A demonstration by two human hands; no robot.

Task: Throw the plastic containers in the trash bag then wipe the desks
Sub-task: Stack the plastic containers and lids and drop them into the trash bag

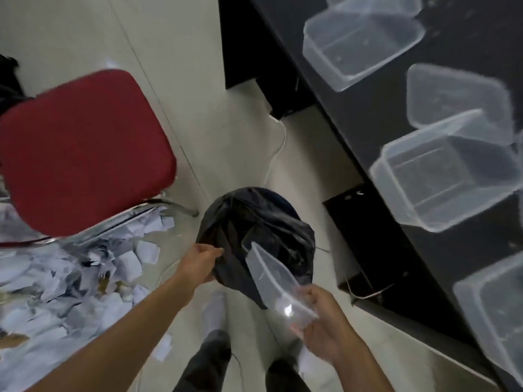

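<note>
The left hand [198,261] pinches the near rim of a black plastic trash bag [254,222], with fingers and thumb closed on the film. The right hand [322,326], at 5 o'clock from the bag, grips one end of a clear rectangular plastic container [271,275]. The container is tilted, and its far end reaches over the bag's mouth. The bag stands on the pale floor. From 1 to 4 o'clock of it runs a black desk [368,103] carrying more clear plastic containers [444,171], some of them overlapping. At 10 o'clock stands a red cushioned chair [85,151] with chrome legs. At 8 o'clock lies a heap of torn white paper scraps [56,278].
</note>
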